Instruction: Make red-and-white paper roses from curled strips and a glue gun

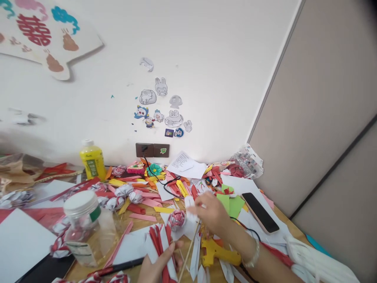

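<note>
At the bottom centre my left hand [161, 264] is closed round a bundle of red and white folded paper strips [160, 245], thumb on top. My right hand [210, 212] reaches over the middle of the table, its fingers pinched on a small white paper piece [190, 205]. Just left of those fingers is a red and white paper rose [176, 219]. A thin wooden stick [188, 251] slants between my hands. Below my right forearm lies a yellow glue gun [219, 253].
A clear jar with a white lid [84, 228] and a yellow drink bottle [92, 160] stand at the left. A phone [260, 212] lies at the right. Loose paper strips [147, 202] and a black cable [163, 184] spread towards the wall.
</note>
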`<action>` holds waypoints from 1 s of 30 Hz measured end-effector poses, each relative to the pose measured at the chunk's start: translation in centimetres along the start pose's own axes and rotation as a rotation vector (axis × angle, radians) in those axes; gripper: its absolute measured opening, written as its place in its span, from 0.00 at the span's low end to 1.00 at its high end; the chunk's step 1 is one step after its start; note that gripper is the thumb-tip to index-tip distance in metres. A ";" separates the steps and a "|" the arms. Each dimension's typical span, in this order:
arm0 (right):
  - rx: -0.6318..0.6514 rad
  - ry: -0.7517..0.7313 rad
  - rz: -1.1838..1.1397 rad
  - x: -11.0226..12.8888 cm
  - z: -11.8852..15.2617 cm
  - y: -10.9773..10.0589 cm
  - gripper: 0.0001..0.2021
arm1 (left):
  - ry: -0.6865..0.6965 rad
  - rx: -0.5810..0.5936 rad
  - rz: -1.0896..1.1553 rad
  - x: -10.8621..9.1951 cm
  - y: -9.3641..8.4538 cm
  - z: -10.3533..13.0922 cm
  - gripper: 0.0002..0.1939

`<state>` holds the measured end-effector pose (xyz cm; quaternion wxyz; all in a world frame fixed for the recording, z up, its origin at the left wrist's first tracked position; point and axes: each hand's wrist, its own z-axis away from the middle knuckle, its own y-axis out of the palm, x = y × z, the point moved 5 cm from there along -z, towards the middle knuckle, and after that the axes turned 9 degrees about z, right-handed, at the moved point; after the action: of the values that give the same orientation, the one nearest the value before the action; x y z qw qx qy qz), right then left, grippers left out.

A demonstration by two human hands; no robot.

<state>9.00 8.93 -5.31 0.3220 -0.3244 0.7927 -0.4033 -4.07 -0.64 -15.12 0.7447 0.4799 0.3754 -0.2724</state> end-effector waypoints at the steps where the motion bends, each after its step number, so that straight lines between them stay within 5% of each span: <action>1: -0.040 -0.086 -0.029 1.9 1.1 -0.5 0.09 | 0.012 -0.024 0.016 -0.1 0.0 0.0 0.28; 3: -0.204 -0.249 -0.053 5.3 3.1 -1.8 0.11 | 0.045 -0.065 0.009 0.0 -0.3 0.0 0.28; 8: -0.281 -0.209 -0.234 7.6 4.9 -2.7 0.12 | 0.071 -0.074 -0.109 0.1 -0.8 -0.3 0.25; 10: -0.213 -0.012 -0.486 6.5 5.0 -2.0 0.10 | 0.095 -0.057 -0.190 -0.4 -0.5 0.0 0.22; 13: -0.053 0.470 -0.999 4.5 5.7 0.7 0.12 | 0.161 -0.027 -0.317 -1.2 0.3 1.0 0.17; 15: 0.057 0.638 -1.296 4.6 6.1 2.3 0.16 | 0.207 0.010 -0.395 -1.6 1.0 1.7 0.14; 18: 0.158 0.660 -1.457 5.7 6.0 3.1 0.10 | 0.260 0.091 -0.503 -1.8 1.8 2.4 0.08; 24: 0.058 0.899 -1.380 6.3 6.6 3.8 0.10 | 0.335 0.181 -0.678 -1.4 2.1 2.8 0.07; 30: 0.273 0.983 -1.716 7.0 6.6 4.5 0.14 | 0.377 0.167 -0.750 -1.2 1.9 2.4 0.05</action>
<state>8.86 2.73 -13.94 -0.4079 -0.5446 0.2820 -0.6764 -2.60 -2.01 -12.53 0.4710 0.4100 0.6302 -0.4615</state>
